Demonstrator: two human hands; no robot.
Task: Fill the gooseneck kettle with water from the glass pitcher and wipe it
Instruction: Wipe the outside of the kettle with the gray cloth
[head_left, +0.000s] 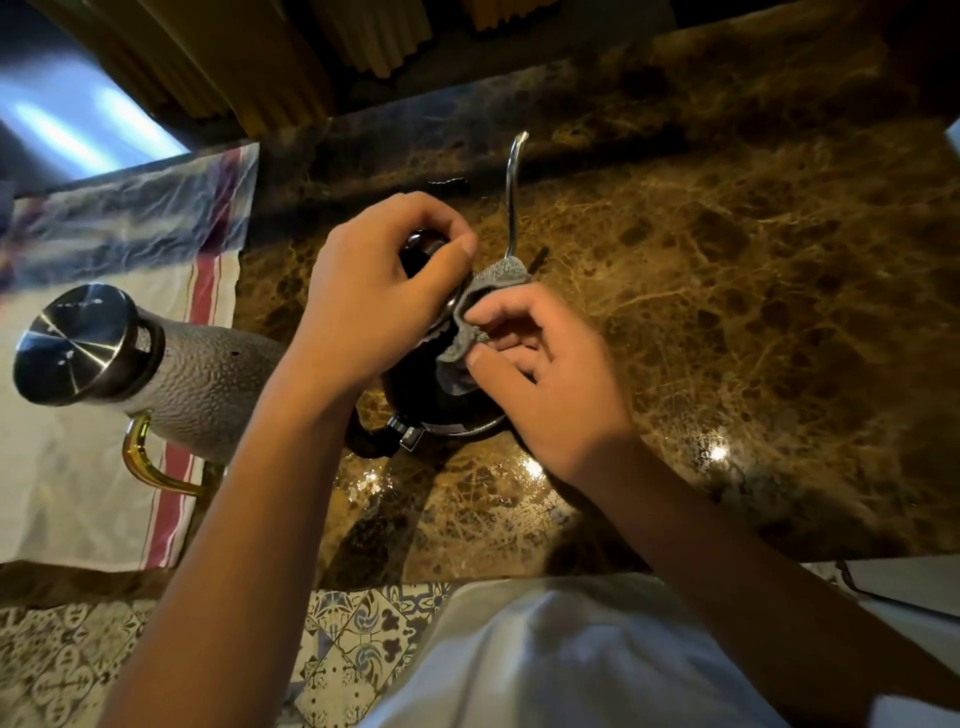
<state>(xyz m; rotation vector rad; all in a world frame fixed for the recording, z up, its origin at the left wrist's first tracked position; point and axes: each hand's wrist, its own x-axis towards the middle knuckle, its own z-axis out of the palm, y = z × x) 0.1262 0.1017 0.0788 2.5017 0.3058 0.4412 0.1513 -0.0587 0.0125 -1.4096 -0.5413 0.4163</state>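
Wiping goes best with the kettle (441, 410) held steady on the marble counter (727, 291): the left hand (379, 291) grips its lid knob, the right hand (545, 374) pinches the grey cloth (483, 291) against its side.

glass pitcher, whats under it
The glass pitcher stands on a white cloth with red stripes spread on the marble counter. Its body hides the cloth directly beneath.
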